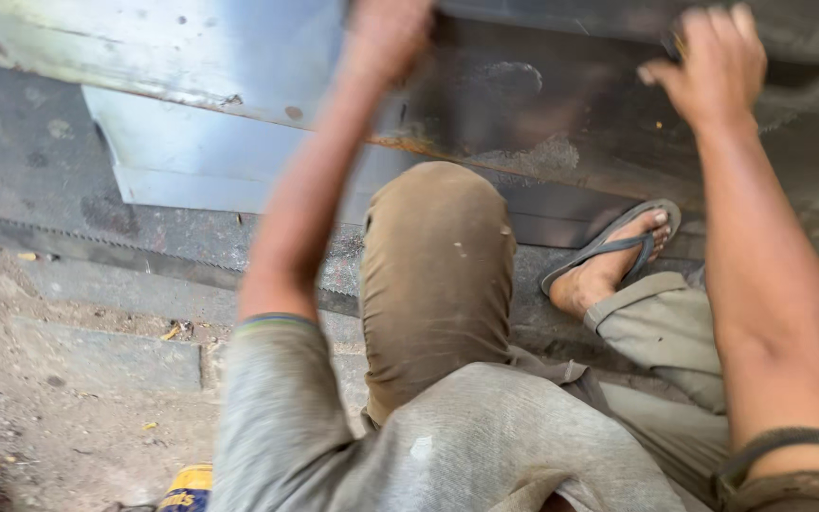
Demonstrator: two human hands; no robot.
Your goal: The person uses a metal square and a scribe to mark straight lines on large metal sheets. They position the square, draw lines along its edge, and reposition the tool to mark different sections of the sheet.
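My left hand (386, 33) is raised at the top of the view, blurred, its fingers curled at the left edge of a dark rusty metal sheet (542, 123). My right hand (713, 62) is on the same sheet at the upper right, fingers hooked over its upper edge and thumb pointing left. A brighter, shiny metal sheet (191, 142) lies to the left, partly under the dark one. My bent knee (438, 256) in brown trousers sits below the sheets, between my arms.
My foot in a grey flip-flop (618, 251) rests on the dark ground by the sheet's lower edge. A long saw-toothed strip (125, 242) runs along the ground on the left. Dusty soil with small scraps (68, 417) fills the lower left.
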